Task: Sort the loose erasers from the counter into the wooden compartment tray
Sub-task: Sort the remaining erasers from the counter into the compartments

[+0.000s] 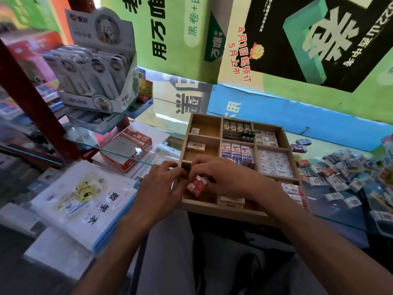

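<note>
- The right hand (225,177) reaches over the near-left compartment of the wooden tray (221,210), its fingers curled round a red-and-white eraser (196,185) that sits tilted just above the compartment floor.
- The left hand (161,188) is just beside the right one, fingers bent over the tray's left wall; its fingertips (180,173) are close to the same eraser, though I cannot tell whether they touch it or hold anything.
- Beyond the hands, in the left column of the tray, lies a single white eraser (196,146), and further off a smaller white one (195,130) in the far-left compartment.
- Beyond the right hand, the middle column holds blue-and-white erasers (237,151) standing in a row, with dark packets (238,129) behind them.
- To the right of the right hand, the tray's right column is packed with white erasers (274,162).
- Well to the right of both hands, a heap of loose erasers (344,177) lies on the glass surface (331,213).
- To the left of the left hand lies a stack of white booklets (85,201).
</note>
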`<state>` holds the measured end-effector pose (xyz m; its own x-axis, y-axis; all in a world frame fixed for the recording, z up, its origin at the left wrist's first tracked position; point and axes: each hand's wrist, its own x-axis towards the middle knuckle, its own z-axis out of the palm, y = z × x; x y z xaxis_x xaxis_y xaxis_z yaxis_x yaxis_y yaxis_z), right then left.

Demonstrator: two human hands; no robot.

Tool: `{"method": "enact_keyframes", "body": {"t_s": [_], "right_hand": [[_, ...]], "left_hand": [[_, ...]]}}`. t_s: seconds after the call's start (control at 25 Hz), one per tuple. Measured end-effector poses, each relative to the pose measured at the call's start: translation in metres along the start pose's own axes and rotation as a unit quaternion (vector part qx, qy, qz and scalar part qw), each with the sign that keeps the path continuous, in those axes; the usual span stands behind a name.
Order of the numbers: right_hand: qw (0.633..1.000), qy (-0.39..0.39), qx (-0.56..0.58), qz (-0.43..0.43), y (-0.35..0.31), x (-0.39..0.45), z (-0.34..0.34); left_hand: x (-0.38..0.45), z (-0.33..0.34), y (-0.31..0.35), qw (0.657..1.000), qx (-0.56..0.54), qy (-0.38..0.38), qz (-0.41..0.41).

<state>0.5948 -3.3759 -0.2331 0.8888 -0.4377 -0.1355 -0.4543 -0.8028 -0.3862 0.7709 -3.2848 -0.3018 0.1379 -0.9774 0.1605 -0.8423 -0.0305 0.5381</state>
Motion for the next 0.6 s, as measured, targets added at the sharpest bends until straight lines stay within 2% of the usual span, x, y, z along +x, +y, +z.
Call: {"method": "enact_keyframes", "body": {"t_s": [0.16, 0.24, 0.4, 0.6], "right_hand": [[1.0, 0.018, 0.004, 0.023, 0.002, -0.01, -0.002], [0.998, 0.055, 0.021, 0.017, 0.005, -0.016, -0.006], [0.992, 0.115, 0.043, 0.017, 0.013, -0.028, -0.012], [0.974, 0.162, 0.155, 0.043, 0.013, -0.031, -0.006]], "left_hand": [[0.013, 0.004, -0.006, 0.992, -0.06, -0.108, -0.018], [0.019, 0.003, -0.006, 0.989, -0.064, -0.135, -0.011], [0.026, 0.003, 0.004, 0.991, -0.034, -0.13, -0.008], [0.028, 0.005, 0.003, 0.992, -0.026, -0.126, -0.009]]}}
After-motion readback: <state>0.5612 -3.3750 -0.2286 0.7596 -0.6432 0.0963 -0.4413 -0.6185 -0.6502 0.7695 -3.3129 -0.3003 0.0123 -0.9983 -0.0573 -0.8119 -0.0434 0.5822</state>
